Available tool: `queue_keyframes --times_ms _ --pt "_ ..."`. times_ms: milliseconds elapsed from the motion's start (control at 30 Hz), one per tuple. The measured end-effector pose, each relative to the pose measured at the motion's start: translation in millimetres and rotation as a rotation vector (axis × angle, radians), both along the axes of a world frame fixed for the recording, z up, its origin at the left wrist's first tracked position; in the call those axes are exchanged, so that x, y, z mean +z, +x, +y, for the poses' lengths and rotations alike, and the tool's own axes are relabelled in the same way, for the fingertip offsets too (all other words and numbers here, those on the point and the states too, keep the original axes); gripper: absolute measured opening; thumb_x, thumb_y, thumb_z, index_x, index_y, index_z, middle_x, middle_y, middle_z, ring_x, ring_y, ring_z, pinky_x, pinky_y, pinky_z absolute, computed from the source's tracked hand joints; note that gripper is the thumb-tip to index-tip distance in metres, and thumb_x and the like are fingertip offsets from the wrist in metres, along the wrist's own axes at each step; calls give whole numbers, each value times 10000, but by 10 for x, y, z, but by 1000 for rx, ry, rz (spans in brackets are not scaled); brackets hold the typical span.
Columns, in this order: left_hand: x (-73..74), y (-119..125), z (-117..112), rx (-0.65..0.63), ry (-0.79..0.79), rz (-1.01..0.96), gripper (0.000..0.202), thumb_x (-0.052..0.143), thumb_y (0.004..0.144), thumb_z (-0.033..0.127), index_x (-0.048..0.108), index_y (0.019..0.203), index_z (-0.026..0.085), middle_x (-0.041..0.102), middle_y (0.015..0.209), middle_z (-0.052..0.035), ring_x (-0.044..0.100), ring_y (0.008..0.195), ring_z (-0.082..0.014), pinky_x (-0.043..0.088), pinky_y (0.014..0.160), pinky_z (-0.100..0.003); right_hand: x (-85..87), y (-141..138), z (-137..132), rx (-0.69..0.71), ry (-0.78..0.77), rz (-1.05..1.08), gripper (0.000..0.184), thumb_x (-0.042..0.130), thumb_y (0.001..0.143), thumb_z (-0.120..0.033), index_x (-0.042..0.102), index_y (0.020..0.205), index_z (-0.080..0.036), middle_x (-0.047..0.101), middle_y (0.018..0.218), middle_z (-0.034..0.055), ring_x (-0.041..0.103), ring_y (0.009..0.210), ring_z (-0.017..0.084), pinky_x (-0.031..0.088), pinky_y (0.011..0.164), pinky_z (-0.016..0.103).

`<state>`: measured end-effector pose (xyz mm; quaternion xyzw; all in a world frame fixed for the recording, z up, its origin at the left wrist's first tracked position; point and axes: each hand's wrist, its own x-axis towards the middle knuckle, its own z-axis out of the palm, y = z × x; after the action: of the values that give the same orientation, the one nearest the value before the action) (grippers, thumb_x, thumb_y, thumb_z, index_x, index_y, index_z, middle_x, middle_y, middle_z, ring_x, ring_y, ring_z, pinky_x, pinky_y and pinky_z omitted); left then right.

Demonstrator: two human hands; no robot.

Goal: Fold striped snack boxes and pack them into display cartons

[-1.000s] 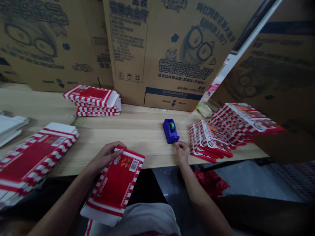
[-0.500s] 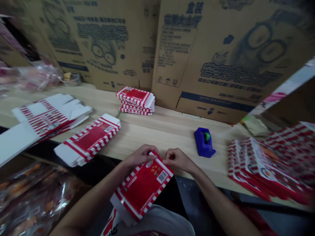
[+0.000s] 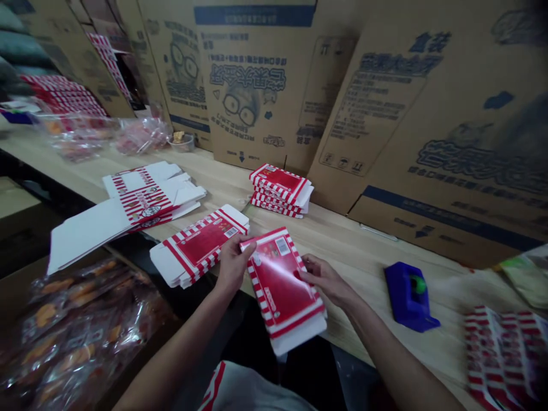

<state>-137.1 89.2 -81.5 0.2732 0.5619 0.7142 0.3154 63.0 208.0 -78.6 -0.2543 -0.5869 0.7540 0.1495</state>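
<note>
Between my hands is a red carton (image 3: 285,285) with red-and-white striped edges, a barcode near its far end and a white flap sticking out at the near end. My left hand (image 3: 234,264) grips its far left corner, thumb on top. At the right edge my right hand (image 3: 325,278) holds it with thumb and bent fingers. Just left of my left hand lies a stack of flat striped cartons (image 3: 199,244), white flaps out. Beyond the held carton, a small pile of closed cartons (image 3: 280,188) sits against the cardboard boxes.
White unfolded cartons (image 3: 145,197) lie at the left, above a box of plastic-wrapped snacks (image 3: 81,331). A blue tape dispenser (image 3: 410,297) stands to the right, striped cartons (image 3: 503,354) beyond it. Large cardboard boxes (image 3: 257,137) wall off the table's back. Clear bags (image 3: 141,136) lie far left.
The carton has turned so its open flap points down and right, and both hands now hold its sides. My right hand has gone from its far end to its right edge. The view has swung left.
</note>
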Motion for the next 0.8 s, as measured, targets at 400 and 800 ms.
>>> queue_keyframes --times_ms 400,800 --pt "-164 -1374 -391 135 -733 1186 1071 822 426 611 515 1306 85 407 1388 -326 211 1298 -626 144 1020 -718 -85 -1347 1137 -321 852 -398 103 576 742 -125 617 656 -162 684 860 129 583 971 275 427 876 385" --pt "-149 -1314 -414 35 -934 1169 1284 775 476 668 238 1468 55 170 1492 -379 170 1358 -550 69 1032 -711 194 -3009 89 -55 545 -246 208 716 736 -254 631 627 -98 678 663 100 674 812 235 474 662 265"
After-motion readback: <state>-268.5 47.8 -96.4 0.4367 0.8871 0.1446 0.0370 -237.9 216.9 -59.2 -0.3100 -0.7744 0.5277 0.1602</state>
